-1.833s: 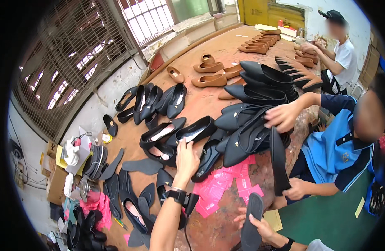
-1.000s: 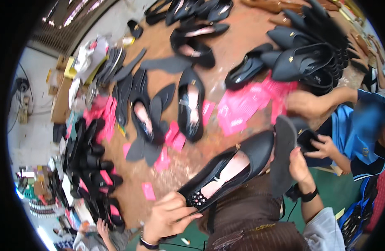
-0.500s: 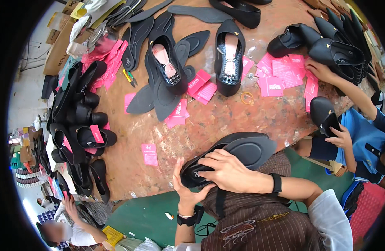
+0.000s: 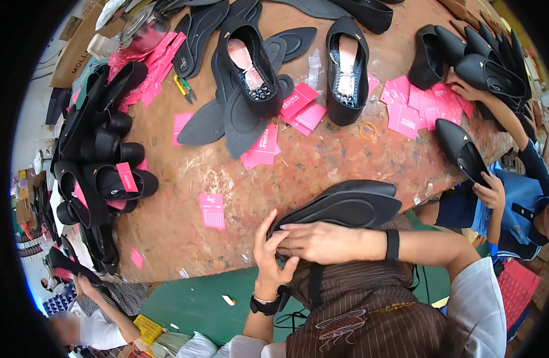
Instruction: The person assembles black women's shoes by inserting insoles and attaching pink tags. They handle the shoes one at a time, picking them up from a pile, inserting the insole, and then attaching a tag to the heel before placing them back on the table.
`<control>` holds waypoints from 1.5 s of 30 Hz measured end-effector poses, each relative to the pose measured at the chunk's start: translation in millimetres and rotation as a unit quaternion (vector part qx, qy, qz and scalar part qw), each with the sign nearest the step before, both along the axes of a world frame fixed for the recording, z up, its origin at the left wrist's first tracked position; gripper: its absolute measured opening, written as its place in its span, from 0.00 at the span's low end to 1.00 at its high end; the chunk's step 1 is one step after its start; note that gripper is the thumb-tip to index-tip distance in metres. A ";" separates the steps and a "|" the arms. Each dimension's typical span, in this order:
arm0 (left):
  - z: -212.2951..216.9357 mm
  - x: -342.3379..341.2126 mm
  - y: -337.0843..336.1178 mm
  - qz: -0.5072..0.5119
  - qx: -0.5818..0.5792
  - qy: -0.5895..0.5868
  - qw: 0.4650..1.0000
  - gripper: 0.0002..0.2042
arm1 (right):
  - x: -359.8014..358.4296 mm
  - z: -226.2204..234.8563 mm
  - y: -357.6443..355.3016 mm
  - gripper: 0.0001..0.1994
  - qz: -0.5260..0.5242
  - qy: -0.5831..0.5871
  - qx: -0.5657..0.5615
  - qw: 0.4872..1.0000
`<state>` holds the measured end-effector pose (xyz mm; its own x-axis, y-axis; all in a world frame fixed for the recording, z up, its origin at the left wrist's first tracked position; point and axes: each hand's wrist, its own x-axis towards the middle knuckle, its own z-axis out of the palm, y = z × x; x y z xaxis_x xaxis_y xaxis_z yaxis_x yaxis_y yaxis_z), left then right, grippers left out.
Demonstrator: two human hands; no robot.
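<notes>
Insole [image 4: 365,211], earlier apart, now over shoe [image 4: 359,188]

Shoe workshop, stained workbench [image 4: 173,197], loose insoles [image 4: 201,126], black flats [image 4: 346,113], small snips [image 4: 182,88], co-workers [image 4: 522,197] holding shoes

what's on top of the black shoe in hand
A black insole lies across the black shoe. The right hand hides the heel end; most of the shoe's inside is covered.

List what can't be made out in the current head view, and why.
All in the head view:
- Heel end of the black shoe at the hands: hidden by left hand and right hand.
- Rear of the dark insole: under the right hand.
- Upper black shoe: cut off by the top edge.
</notes>
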<state>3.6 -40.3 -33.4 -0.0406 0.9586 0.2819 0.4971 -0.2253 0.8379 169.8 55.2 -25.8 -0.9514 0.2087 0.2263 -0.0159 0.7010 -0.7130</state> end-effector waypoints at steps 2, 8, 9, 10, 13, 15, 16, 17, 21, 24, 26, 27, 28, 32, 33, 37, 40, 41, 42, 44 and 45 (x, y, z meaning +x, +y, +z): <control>-3.0 0.0 -0.5 0.013 -0.005 -0.015 1.000 0.19 | -1.4 -2.4 6.1 0.17 0.042 -0.046 -0.034 0.997; -7.1 6.4 -6.4 0.061 -0.013 -0.031 0.998 0.13 | 18.0 21.8 -7.1 0.16 -0.100 -0.127 0.079 0.984; -5.2 9.9 -7.1 0.075 -0.024 -0.018 0.997 0.14 | 25.6 23.6 -8.5 0.16 -0.126 -0.144 0.098 0.977; -1.0 14.8 -7.2 0.089 -0.034 -0.004 0.995 0.15 | 24.1 24.5 -13.0 0.15 -0.139 -0.138 0.135 0.971; 26.8 36.2 -0.3 0.082 -0.075 0.032 0.993 0.23 | 31.0 32.3 5.0 0.13 -0.137 -0.132 0.057 0.980; 53.6 67.9 -3.2 0.069 -0.123 0.059 0.988 0.27 | 48.6 44.0 19.5 0.15 -0.331 -0.056 0.085 0.938; 57.0 79.1 -5.6 0.027 -0.134 0.115 0.984 0.28 | 50.6 55.4 31.2 0.20 -0.447 -0.072 0.143 0.880; 60.1 91.3 -8.3 -0.013 -0.146 0.171 0.974 0.30 | 53.1 61.5 42.9 0.24 -0.552 -0.086 0.197 0.806; 70.0 125.4 12.0 -0.142 -0.196 0.261 0.934 0.24 | 86.4 64.5 73.5 0.22 -0.563 -0.041 -0.079 0.822; 69.1 137.9 15.5 -0.130 -0.183 0.311 0.924 0.22 | 90.7 75.9 49.0 0.10 -0.450 0.044 -0.036 0.891; 62.4 137.0 13.3 -0.154 -0.191 0.330 0.911 0.21 | 105.4 83.8 6.4 0.12 -0.392 -0.024 0.007 0.919; 59.7 135.7 10.8 -0.164 -0.196 0.340 0.905 0.20 | 110.1 83.8 -13.3 0.13 -0.368 -0.080 0.005 0.927; 60.1 134.6 9.7 -0.197 -0.201 0.374 0.884 0.18 | 110.3 71.4 -29.9 0.16 -0.379 -0.101 0.017 0.920; 60.3 132.1 14.0 -0.202 -0.211 0.371 0.882 0.23 | 90.0 34.9 -8.9 0.22 -0.424 -0.096 0.125 0.892; 69.2 130.5 15.8 -0.182 -0.213 0.363 0.889 0.25 | 81.3 30.0 9.0 0.22 -0.428 -0.085 0.161 0.885; 67.6 129.6 23.7 -0.185 -0.206 0.358 0.892 0.31 | 71.1 47.1 58.1 0.26 -0.359 -0.245 0.031 0.900; 62.6 126.7 18.8 -0.177 -0.198 0.347 0.900 0.32 | 81.5 22.9 10.6 0.27 -0.404 -0.105 0.179 0.891; 60.3 126.7 18.1 -0.180 -0.208 0.333 0.902 0.32 | 81.2 19.5 6.9 0.27 -0.405 -0.140 0.180 0.886; 60.2 127.0 18.9 -0.180 -0.201 0.338 0.902 0.31 | 78.1 22.1 18.1 0.28 -0.403 -0.162 0.143 0.889; 62.7 128.1 24.1 -0.179 -0.186 0.348 0.901 0.31 | 66.1 38.4 50.6 0.28 -0.368 -0.279 0.051 0.886; 63.6 128.4 24.4 -0.185 -0.186 0.333 0.906 0.31 | 57.1 55.4 65.1 0.28 -0.330 -0.367 -0.004 0.870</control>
